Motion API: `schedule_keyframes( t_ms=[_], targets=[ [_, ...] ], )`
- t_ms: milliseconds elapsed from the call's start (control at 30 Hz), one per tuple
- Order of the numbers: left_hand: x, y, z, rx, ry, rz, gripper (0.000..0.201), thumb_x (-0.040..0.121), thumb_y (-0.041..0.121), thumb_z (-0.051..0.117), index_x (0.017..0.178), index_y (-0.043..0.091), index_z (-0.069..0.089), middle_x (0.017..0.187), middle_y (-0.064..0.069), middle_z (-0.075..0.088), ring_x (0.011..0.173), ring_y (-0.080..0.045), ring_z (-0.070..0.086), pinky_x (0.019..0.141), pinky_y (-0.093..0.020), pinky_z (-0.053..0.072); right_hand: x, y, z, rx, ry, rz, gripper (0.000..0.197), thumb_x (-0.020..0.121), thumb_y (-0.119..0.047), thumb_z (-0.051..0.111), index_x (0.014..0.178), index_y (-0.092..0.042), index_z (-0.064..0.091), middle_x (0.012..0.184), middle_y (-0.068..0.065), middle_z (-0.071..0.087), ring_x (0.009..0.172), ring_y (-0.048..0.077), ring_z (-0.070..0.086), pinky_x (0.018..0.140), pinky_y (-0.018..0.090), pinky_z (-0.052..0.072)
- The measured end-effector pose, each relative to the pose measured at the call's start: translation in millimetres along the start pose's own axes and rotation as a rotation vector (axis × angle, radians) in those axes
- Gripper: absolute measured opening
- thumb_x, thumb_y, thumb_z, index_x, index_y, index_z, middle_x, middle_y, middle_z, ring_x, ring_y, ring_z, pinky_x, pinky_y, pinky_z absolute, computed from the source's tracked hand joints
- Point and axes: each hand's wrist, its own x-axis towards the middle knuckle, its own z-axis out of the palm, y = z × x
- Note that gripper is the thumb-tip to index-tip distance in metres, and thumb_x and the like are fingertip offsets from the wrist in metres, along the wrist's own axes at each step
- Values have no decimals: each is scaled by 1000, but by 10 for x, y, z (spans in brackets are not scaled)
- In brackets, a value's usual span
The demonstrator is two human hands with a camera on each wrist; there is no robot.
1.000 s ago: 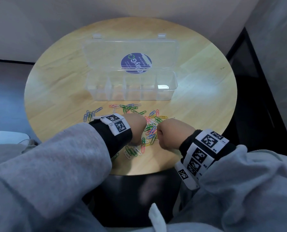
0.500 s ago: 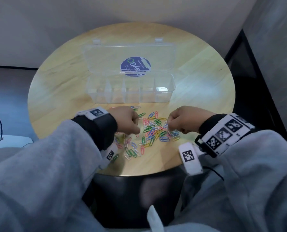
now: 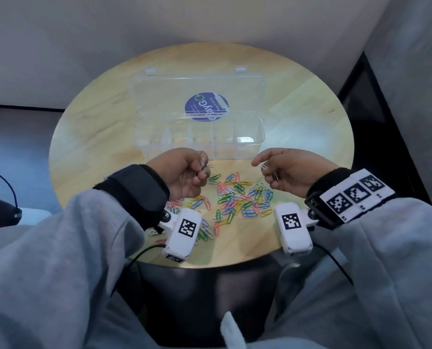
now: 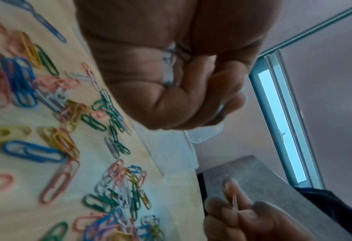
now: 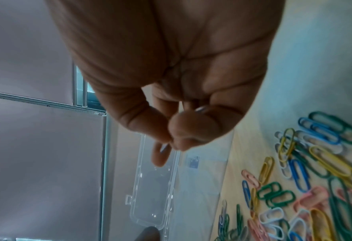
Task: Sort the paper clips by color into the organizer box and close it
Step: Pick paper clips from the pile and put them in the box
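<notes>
Left hand (image 3: 182, 172), centre-left of the head view, curled, pinching pale paper clips (image 3: 203, 164) between thumb and fingertips, wrist raised off the round wooden table (image 3: 89, 137). Right hand (image 3: 288, 170), centre-right, likewise curled, pinching a pale clip (image 3: 260, 165) at thumb and forefinger, another clip seemingly tucked under the curled fingers. Both palms turned inward, fingertips aimed toward the near wall of the clear organizer box (image 3: 257, 137) at frame centre, lid laid open behind it with a blue round sticker (image 3: 206, 107), compartments apparently holding no clips as yet. Loose pile of coloured paper clips (image 3: 235, 197) on the table between and below the wrists. Likely trouble: thin wire slipping from a light pinch before clearing the box wall; clips hooked together and dragging a wrong colour along; two hands dropping one colour into separate compartments; pale clips hard to tell from the clear plastic once inside.
</notes>
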Motion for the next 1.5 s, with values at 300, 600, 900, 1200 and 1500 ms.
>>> schedule_keyframes(
  t_ms=[300, 600, 900, 1200, 1500],
  targets=[
    [39, 48, 111, 184, 46, -29, 6, 70, 14, 48, 64, 14, 45, 50, -1, 46, 39, -11, 37, 38, -13, 27, 31, 22, -55, -425, 143, 45, 16, 87, -2, 46, 75, -10, 53, 63, 3, 42, 52, 15, 42, 44, 21, 35],
    [105, -191, 316, 1603, 153, -86, 14, 75, 26, 69, 88, 20, 68, 85, 7, 67, 76, -10, 57, 53, -20, 37, 122, 155, -82, -1134, 213, 114, 11, 79, -19, 69, 82, -19, 58, 75, -7, 53, 66, 8, 48, 52, 22, 33],
    [231, -325, 395, 1831, 103, -167, 19, 77, 23, 67, 94, 15, 72, 76, 3, 63, 67, -16, 55, 57, -23, 45, 221, 216, 75, -1207, 180, 135, 9, 74, -4, 61, 82, -7, 64, 90, 16, 67, 77, 25, 58, 62, 25, 42],
    [218, -299, 301, 1624, 123, -155, 17, 72, 21, 74, 81, 22, 60, 73, 6, 61, 64, -12, 54, 47, -17, 38, 290, 262, 84, -1126, 212, 98, 9, 74, -6, 59, 79, -7, 67, 85, 17, 68, 76, 24, 58, 63, 27, 44],
    [228, -312, 300, 1583, 112, -148, 14, 73, 15, 72, 69, 21, 60, 69, 5, 61, 66, -14, 57, 53, -18, 42, 273, 255, 43, -1127, 148, 116, 5, 74, -9, 64, 71, -11, 60, 72, 11, 56, 66, 21, 49, 62, 27, 40]
  ],
)
